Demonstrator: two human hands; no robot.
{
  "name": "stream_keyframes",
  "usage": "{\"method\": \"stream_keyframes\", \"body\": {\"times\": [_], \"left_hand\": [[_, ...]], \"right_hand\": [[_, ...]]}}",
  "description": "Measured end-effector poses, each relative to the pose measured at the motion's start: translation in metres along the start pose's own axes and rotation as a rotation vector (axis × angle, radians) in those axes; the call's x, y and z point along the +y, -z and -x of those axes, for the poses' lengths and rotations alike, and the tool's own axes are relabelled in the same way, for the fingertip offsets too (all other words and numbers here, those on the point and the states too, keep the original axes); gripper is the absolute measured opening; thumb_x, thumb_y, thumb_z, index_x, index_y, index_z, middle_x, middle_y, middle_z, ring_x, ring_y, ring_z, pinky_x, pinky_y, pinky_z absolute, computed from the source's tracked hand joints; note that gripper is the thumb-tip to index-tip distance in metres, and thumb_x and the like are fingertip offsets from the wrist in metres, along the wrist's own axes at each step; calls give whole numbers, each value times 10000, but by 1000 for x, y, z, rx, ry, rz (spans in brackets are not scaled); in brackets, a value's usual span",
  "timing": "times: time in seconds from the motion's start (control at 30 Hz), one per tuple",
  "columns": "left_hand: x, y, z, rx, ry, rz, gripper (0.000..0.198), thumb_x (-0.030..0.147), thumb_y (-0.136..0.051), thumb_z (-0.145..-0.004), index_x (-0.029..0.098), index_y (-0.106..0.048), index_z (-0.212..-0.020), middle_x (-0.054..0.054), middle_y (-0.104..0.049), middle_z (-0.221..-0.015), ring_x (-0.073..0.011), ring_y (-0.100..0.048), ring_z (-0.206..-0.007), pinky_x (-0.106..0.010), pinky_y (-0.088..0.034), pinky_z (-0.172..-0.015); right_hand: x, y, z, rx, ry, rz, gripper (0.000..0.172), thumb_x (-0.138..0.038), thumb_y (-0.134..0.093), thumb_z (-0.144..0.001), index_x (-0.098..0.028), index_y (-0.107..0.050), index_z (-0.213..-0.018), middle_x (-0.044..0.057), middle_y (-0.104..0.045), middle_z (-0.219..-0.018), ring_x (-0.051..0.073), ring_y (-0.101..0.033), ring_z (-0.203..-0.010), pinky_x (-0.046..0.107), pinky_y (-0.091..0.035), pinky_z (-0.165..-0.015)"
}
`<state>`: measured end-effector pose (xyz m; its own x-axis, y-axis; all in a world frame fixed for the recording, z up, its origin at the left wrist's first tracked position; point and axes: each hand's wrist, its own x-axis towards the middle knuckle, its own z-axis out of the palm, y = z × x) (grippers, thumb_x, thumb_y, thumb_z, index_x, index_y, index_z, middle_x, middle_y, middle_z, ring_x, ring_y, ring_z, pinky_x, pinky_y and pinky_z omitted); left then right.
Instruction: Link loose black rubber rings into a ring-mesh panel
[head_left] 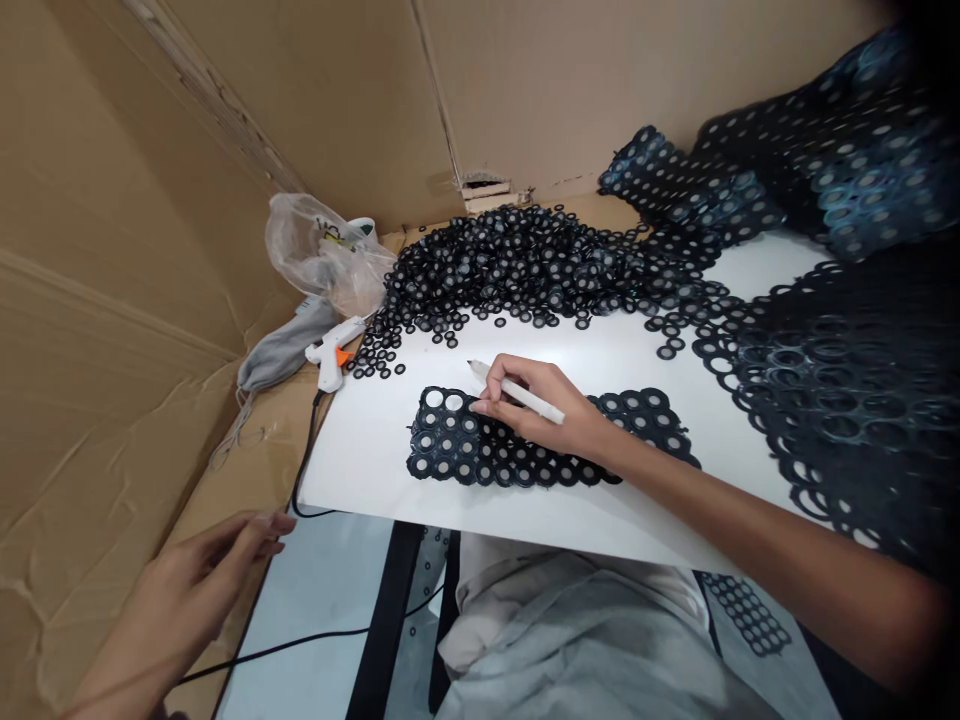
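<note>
Head view, ring panel: a strip of joined black rings (517,465) lies flat on the white board (360,455), partly hidden by a hand and forearm; two rings at its far left corner show brighter white centres than the rest
Right hand: the hand (551,400) is over the ring panel, thumb and fingers closed around a white pen (529,400); whether the skin touches the rings, I cannot tell
Pen: tilted, its dark tip just past the far edge of the ring panel
Left hand: the other hand (202,575) is well left of the ring panel and nearer the body, fingers loosely bent and apart from the thumb, nothing seen in its grasp
Loose rings: a large heap (517,260) beyond the ring panel, a few scattered at its near fringe
Glue gun: white gun (330,372) with an orange trigger, left of the ring panel, black cord (306,465) running down from it
Bag: clear plastic (322,250), beyond and left of the ring panel
Big ring sheet: dark netting (840,370), right of the ring panel
</note>
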<state>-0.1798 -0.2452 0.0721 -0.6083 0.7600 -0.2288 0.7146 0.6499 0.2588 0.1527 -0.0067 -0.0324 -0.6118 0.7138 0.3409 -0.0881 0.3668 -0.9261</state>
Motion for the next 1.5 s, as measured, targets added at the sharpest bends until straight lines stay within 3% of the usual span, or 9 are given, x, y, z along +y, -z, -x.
{"method": "stream_keyframes", "body": {"times": [0.1, 0.27, 0.43, 0.63, 0.8, 0.93, 1.07, 1.33, 1.5], "left_hand": [[22, -10, 1, -75, -71, 77, 693, 856, -587, -877, 234, -877, -971, -98, -883, -1041, -332, -852, -960, -362, -671, -835], [53, -31, -2, 13, -222, 216, 631, 802, -677, -907, 226, -872, -1076, -89, -861, -945, -269, -796, -817, -296, -631, -724], [93, -55, -10, -24, -250, 481, 644, 787, -710, -914, 198, -876, -1113, -109, -844, -961, -218, -741, -729, -291, -620, -688], [133, -97, -13, -95, -253, 864, 549, 607, -934, -808, 174, -827, -1129, -86, -813, -970, -217, -737, -890, -266, -597, -784], [135, -111, -17, -156, -243, 874, 394, 531, -920, -871, 180, -802, -1004, -34, -752, -919, -164, -657, -843, -218, -530, -736], [130, -110, -21, -125, -259, 850, 372, 515, -922, -875, 177, -794, -965, -23, -727, -890, -150, -619, -812, -207, -499, -713], [131, -109, -20, -88, -256, 829, 377, 526, -914, -879, 185, -817, -1004, -26, -749, -898, -145, -605, -778, -207, -483, -684], [129, -114, -19, -3, -211, 806, 399, 551, -938, -827, 181, -834, -935, 17, -649, -695, -116, -503, -626, -212, -414, -574], [130, -117, -18, -16, -182, 879, 385, 527, -960, -809, 180, -841, -925, -21, -759, -776, -136, -613, -669, -219, -491, -608]], "right_hand": [[0, 1, 0, -3, 15, -1, 184, -289, -753, -1024, -222, -621, -915, -12, -675, -872, 160, -567, -775, 314, -464, -733], [0, 2, 0, -21, 6, 8, 176, -281, -748, -1028, -223, -622, -920, -15, -688, -886, 159, -567, -788, 320, -466, -757], [-4, 2, 0, -36, 4, -45, 168, -270, -732, -1031, -227, -609, -926, -15, -688, -898, 164, -597, -809, 325, -475, -776], [-4, 1, 1, -14, -1, -27, 164, -313, -750, -1017, -236, -611, -978, 31, -751, -1006, 209, -677, -894, 343, -509, -824], [-25, 7, 4, 183, 14, -70, 258, -414, -778, -1020, -235, -609, -943, 9, -702, -898, 183, -617, -770, 320, -457, -725], [-39, 7, 11, -3, -94, -325, 534, -417, -497, -1151, -235, -502, -649, -24, -535, -606, 156, -520, -609, 320, -430, -661], [-38, -2, 17, -220, -213, -400, 556, -321, -457, -1137, -238, -450, -587, -30, -494, -559, 147, -453, -554, 316, -373, -596], [-28, -11, 20, -277, -236, -339, 551, -330, -461, -1166, -226, -496, -626, -18, -558, -618, 155, -538, -631, 308, -420, -656], [-28, -12, 21, -267, -253, -333, 548, -368, -461, -1186, -223, -505, -659, -26, -548, -642, 146, -540, -625, 304, -421, -647]]}}
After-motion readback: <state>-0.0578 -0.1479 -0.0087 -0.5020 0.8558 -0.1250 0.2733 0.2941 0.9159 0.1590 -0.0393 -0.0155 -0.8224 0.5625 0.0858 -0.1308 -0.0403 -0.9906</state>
